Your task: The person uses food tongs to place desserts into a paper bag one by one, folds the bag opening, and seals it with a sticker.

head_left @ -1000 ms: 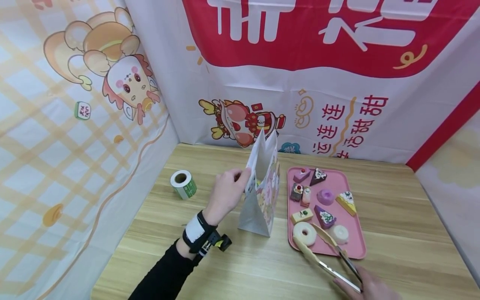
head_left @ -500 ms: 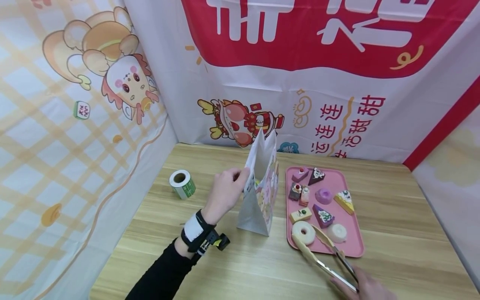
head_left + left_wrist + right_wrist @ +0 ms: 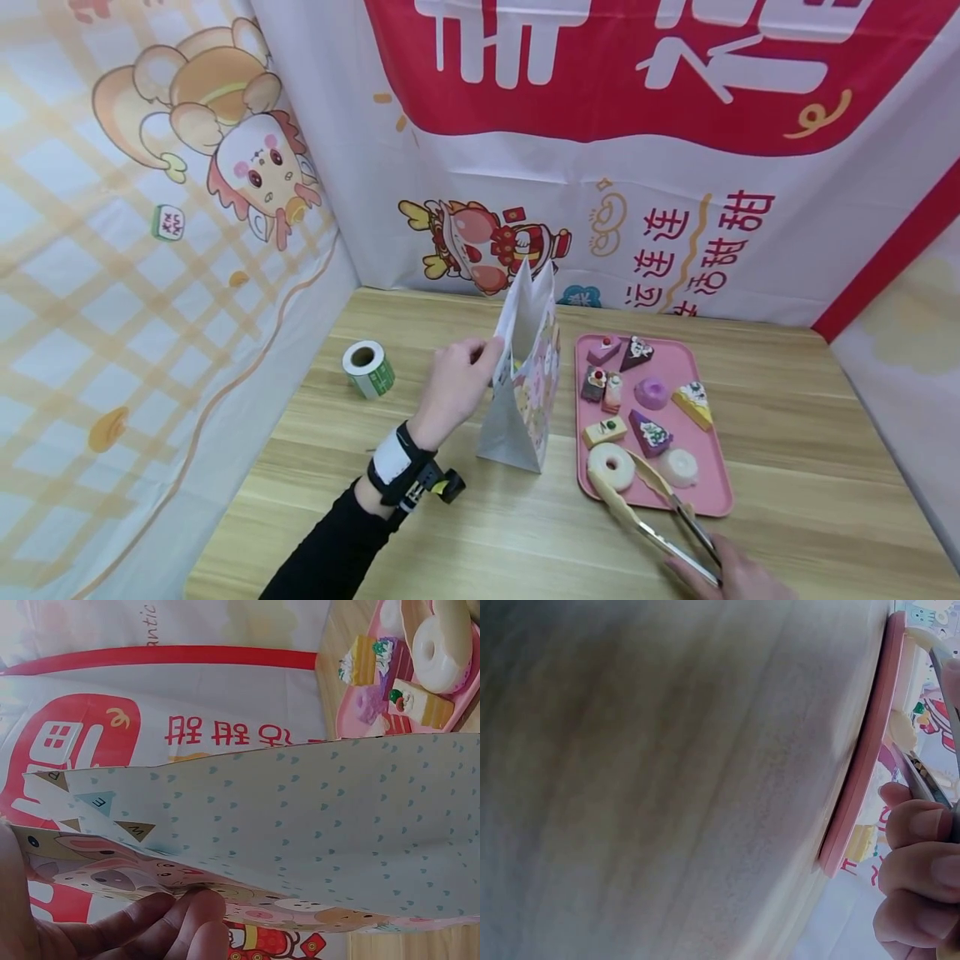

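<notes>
My left hand [image 3: 459, 379] pinches the upper left edge of a white paper bag [image 3: 513, 429] with cartoon prints, which stands upright with its top parted. In the left wrist view the thumb and fingers [image 3: 187, 922] lie on either side of the bag's wall [image 3: 315, 817]. My right hand [image 3: 738, 575], at the bottom edge, grips metal tongs [image 3: 678, 550] with cream tips. The tips straddle a white doughnut [image 3: 611, 466] on the pink tray [image 3: 716, 496]; whether they press it I cannot tell. Curled fingers around the tongs show in the right wrist view.
Several toy cakes share the tray, among them a purple slice [image 3: 649, 433], a yellow slice [image 3: 693, 404] and a white round cake [image 3: 679, 467] beside the right tong tip. A roll of green-and-white labels [image 3: 368, 369] stands left of the bag. Printed cloth walls [image 3: 480, 158] enclose the table.
The hands, bag and tongs hold nearly the same places throughout. Only a slight shift of the whole head view shows between frames.
</notes>
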The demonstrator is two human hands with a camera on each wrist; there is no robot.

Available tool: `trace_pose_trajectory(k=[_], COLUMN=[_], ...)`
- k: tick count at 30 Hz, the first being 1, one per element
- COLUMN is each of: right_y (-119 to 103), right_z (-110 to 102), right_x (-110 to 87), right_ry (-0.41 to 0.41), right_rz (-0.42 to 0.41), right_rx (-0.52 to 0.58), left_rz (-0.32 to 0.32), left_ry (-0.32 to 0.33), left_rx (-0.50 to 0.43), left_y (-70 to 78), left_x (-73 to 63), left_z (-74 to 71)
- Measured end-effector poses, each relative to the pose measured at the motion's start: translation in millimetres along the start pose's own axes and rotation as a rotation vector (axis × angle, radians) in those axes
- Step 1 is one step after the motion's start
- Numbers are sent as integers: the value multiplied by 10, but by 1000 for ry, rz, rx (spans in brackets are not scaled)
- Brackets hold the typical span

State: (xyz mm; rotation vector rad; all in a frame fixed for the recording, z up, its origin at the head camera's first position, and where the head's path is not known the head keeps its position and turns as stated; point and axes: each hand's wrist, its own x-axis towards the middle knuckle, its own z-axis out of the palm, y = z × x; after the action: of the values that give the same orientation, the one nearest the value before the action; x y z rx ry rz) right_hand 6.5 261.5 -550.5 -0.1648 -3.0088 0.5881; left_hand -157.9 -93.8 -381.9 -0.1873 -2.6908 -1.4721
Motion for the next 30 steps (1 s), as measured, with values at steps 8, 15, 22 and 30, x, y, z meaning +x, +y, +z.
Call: trace_pose_trajectory(k=[8, 15, 22, 30], right_y=[0, 8, 5, 25], right_z=[-27, -31, -7, -37], right_x=[8, 15, -5, 7], right_ry=[-74, -64, -6, -92], right_rz=[43, 54, 33, 83], right_rx=[-1, -13, -8, -4], left_rz=[1, 10, -1, 8], left_ry=[9, 27, 14, 18], left_rx=[-3, -2, -11, -3], left_y=[-14, -15, 2, -5], left_x=[-2, 11, 2, 6], left_z=[21, 36, 28, 37])
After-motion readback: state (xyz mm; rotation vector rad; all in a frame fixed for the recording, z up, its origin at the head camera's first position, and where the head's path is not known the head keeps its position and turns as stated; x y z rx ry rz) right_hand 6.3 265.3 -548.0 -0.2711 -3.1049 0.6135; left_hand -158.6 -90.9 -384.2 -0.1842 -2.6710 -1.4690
